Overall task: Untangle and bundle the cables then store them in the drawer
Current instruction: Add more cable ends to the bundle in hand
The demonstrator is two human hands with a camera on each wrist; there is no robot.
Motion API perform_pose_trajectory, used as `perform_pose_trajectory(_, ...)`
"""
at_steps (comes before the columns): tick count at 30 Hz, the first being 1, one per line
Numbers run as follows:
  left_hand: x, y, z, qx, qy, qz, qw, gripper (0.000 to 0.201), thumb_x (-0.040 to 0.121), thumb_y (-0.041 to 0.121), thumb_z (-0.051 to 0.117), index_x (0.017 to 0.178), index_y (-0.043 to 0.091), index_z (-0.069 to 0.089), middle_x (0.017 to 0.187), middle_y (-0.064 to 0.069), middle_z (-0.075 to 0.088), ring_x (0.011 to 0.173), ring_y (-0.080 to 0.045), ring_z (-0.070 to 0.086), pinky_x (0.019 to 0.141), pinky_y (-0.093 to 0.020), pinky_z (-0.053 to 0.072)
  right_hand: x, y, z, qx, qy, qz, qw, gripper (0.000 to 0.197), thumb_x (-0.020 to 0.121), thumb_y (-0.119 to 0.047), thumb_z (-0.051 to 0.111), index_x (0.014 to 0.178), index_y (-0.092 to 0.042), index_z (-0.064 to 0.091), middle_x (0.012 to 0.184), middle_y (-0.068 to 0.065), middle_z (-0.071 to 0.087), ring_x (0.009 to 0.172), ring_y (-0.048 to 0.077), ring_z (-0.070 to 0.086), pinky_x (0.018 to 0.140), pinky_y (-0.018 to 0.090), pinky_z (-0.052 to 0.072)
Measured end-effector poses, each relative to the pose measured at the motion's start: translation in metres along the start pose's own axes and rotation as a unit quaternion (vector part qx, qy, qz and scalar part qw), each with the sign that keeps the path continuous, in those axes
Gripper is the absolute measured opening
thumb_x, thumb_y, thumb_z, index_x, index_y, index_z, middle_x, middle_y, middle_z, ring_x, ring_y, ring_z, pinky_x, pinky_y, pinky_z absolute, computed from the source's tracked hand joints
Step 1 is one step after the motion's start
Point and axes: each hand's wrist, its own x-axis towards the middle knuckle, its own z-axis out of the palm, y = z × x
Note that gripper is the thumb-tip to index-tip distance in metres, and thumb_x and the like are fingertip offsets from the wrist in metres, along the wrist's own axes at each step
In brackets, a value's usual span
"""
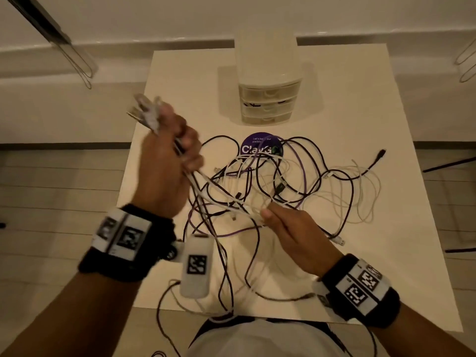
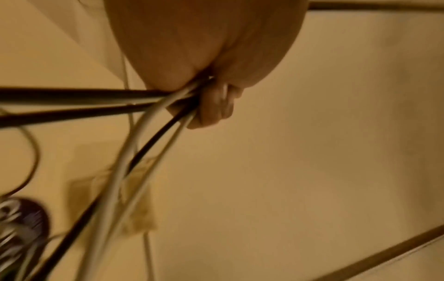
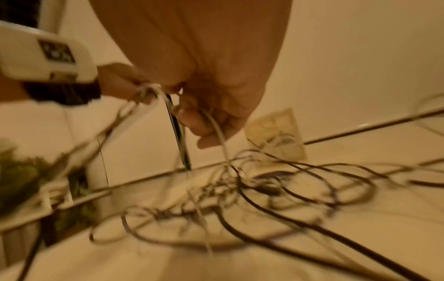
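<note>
A tangle of black, white and purple cables (image 1: 291, 184) sprawls over the middle of the white table (image 1: 360, 104). My left hand (image 1: 167, 161) is raised above the table's left side and grips a bunch of cable ends; white plugs (image 1: 144, 109) stick out above the fist. In the left wrist view the fingers (image 2: 216, 106) curl round several white and black strands (image 2: 134, 150). My right hand (image 1: 286, 228) is lower, near the front, and pinches white strands (image 3: 218, 133) that run into the tangle (image 3: 276, 186). A small translucent drawer unit (image 1: 268, 99) stands at the back centre, its drawers closed.
A round purple sticker (image 1: 260, 148) lies on the table under the cables, in front of the drawer unit. Some strands hang over the front edge toward my body. Tiled floor surrounds the table; chair legs (image 1: 77, 60) stand at the far left and far right.
</note>
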Motion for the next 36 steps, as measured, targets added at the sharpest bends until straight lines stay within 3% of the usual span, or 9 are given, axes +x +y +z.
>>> perform_pose_trajectory(3,0.011,0.035,-0.019,-0.026,0.008,0.015,1.000,0.040,0.104,0.044,0.044,0.068,0.026,0.040,0.053,0.009,0.025,0.046,-0.006,0.014,0.039,-0.019,0.018,-0.017,0.026,-0.001,0.009,-0.002,0.025,1.000,0.030,0.103,-0.050,0.029,0.075,-0.042,0.033,0.061,-0.011,0.039,0.057,0.012,0.041,0.058,0.028,0.034)
perform_pose_trajectory(7,0.000,0.030,-0.014,0.158,-0.031,0.029,0.987,0.028,0.080,0.030,0.079,0.070,0.024,0.053,0.049,0.011,0.031,0.040,-0.004,0.022,0.036,-0.019,0.020,-0.008,0.014,-0.003,-0.003,0.028,-0.019,0.999,0.027,0.104,-0.046,0.030,0.078,-0.037,0.031,0.061,-0.013,0.038,0.055,0.007,0.040,0.056,0.023,0.033)
perform_pose_trajectory(10,-0.021,-0.009,0.003,0.420,-0.160,0.017,0.893,0.024,0.086,0.044,0.073,0.080,0.022,0.069,0.060,-0.002,0.060,0.052,-0.006,0.048,0.049,-0.021,0.042,0.014,-0.006,-0.010,-0.022,0.059,-0.067,0.996,0.024,0.104,-0.035,0.034,0.084,-0.026,0.043,0.064,-0.018,0.037,0.056,0.003,0.039,0.056,0.017,0.030)
perform_pose_trajectory(13,-0.039,-0.033,0.012,0.502,-0.248,-0.005,0.828,0.040,0.094,0.058,0.056,0.073,0.025,0.067,0.054,0.011,0.059,0.051,0.001,0.051,0.053,-0.017,0.036,0.029,-0.016,-0.019,-0.007,0.073,-0.080,0.994,0.022,0.104,-0.024,0.037,0.096,-0.015,0.055,0.072,-0.025,0.040,0.061,-0.003,0.043,0.059,0.010,0.031)
perform_pose_trajectory(21,-0.002,0.021,-0.016,0.280,0.011,0.050,0.959,0.028,0.089,0.035,0.075,0.070,0.023,0.059,0.049,0.013,0.031,0.043,-0.010,0.024,0.041,-0.026,0.020,0.013,0.037,-0.029,-0.008,0.037,-0.004,0.999,0.033,0.103,-0.049,0.030,0.078,-0.030,0.039,0.061,-0.006,0.042,0.056,0.013,0.044,0.055,0.026,0.036)
perform_pose_trajectory(28,-0.001,0.050,-0.025,0.145,0.016,0.061,0.987,0.029,0.094,0.033,0.065,0.070,0.024,0.051,0.050,0.011,0.026,0.041,-0.006,0.018,0.040,-0.025,0.015,0.011,0.064,-0.030,-0.066,0.049,0.032,0.996,0.037,0.102,-0.048,0.025,0.080,-0.022,0.040,0.062,-0.006,0.041,0.061,0.012,0.045,0.055,0.018,0.029)
perform_pose_trajectory(30,-0.006,0.047,-0.020,0.390,-0.028,0.006,0.920,0.036,0.091,0.044,0.068,0.071,0.019,0.053,0.043,0.009,0.035,0.036,-0.007,0.027,0.040,-0.024,0.022,0.020,0.052,-0.036,-0.079,0.082,0.023,0.993,0.034,0.104,-0.044,0.027,0.079,-0.023,0.038,0.061,-0.007,0.041,0.061,0.012,0.045,0.055,0.019,0.030)
perform_pose_trajectory(33,-0.019,0.039,-0.019,0.683,-0.112,-0.005,0.722,0.038,0.093,0.053,0.057,0.073,0.023,0.067,0.047,0.006,0.055,0.043,-0.007,0.049,0.045,-0.017,0.033,0.031,0.024,-0.053,-0.078,0.169,-0.009,0.982,0.026,0.106,-0.035,0.033,0.082,-0.026,0.042,0.062,-0.011,0.042,0.061,0.007,0.046,0.056,0.017,0.032)
perform_pose_trajectory(36,-0.028,0.042,-0.024,0.736,-0.079,0.110,0.663,0.042,0.088,0.065,0.049,0.074,0.029,0.066,0.052,0.006,0.054,0.048,-0.010,0.050,0.046,-0.023,0.031,0.037,0.001,-0.076,-0.084,0.257,-0.018,0.962,0.024,0.106,-0.028,0.039,0.085,-0.023,0.048,0.058,-0.013,0.040,0.053,0.007,0.043,0.053,0.021,0.032)
